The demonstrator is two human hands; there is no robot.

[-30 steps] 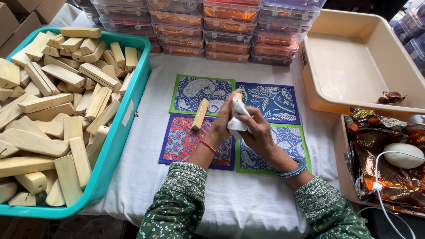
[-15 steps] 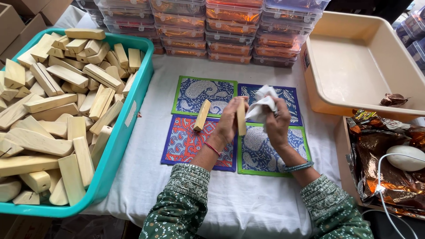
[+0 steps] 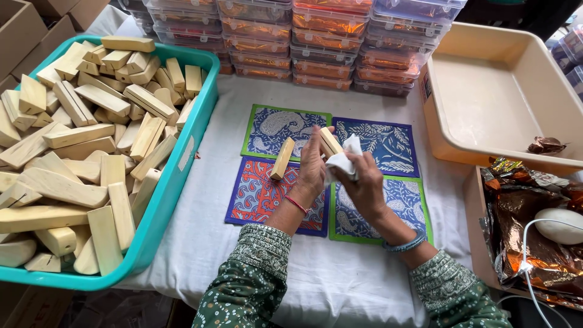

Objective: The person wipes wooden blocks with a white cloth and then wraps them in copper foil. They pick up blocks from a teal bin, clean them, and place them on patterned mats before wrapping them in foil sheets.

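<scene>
Over the mats point(image 3: 388, 146), my left hand point(image 3: 313, 167) pinches a block point(image 3: 330, 141); right hand point(image 3: 364, 182) grips a cloth point(image 3: 344, 159). Best: wipe along the grain toward 12 o'clock.

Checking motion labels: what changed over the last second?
The left hand took over the wooden block, now held upright; the right hand brought the white cloth against it. The second block stayed on the patterned mats; the teal bin is unchanged.
</scene>
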